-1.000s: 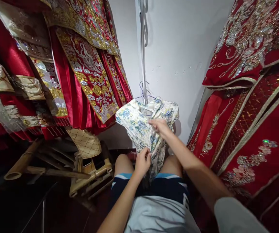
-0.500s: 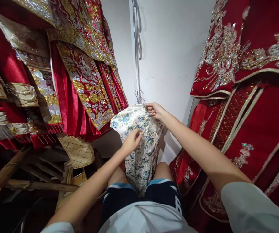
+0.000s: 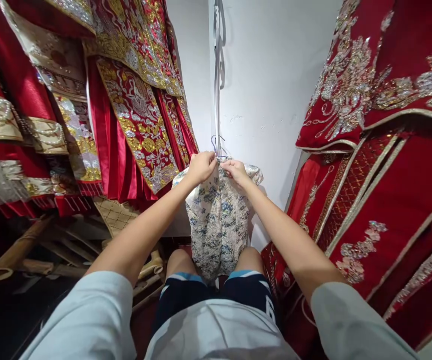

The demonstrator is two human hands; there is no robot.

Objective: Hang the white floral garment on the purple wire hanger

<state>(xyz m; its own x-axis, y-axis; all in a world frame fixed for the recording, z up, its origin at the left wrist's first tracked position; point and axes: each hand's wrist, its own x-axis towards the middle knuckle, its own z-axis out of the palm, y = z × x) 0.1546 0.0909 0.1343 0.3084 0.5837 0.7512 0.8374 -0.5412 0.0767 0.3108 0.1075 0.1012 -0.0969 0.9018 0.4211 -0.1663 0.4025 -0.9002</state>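
A white dress with blue flowers [image 3: 216, 225] hangs in front of me from a thin hanger [image 3: 216, 145] against the wall. With fingers pinched, my left hand [image 3: 201, 167] grips the left side of its collar. On the other side of the neck opening, my right hand [image 3: 235, 171] is closed on the collar edge, thumb and forefinger together. The two hands are close together, a small gap between them. A seam runs down the middle of the dress below them. The fingertips partly cover the neckline, so any fastener there is hidden.
Red robes with gold and silver embroidery [image 3: 140, 115] hang at the left. More red beaded garments [image 3: 396, 190] hang close at the right. A white strap [image 3: 217, 75] runs down the wall. Bamboo poles [image 3: 16, 250] lie low at the left.
My left hand has risen from the front of the dress to its collar and closed there. My right hand stays at the collar. The dress now faces me more squarely.
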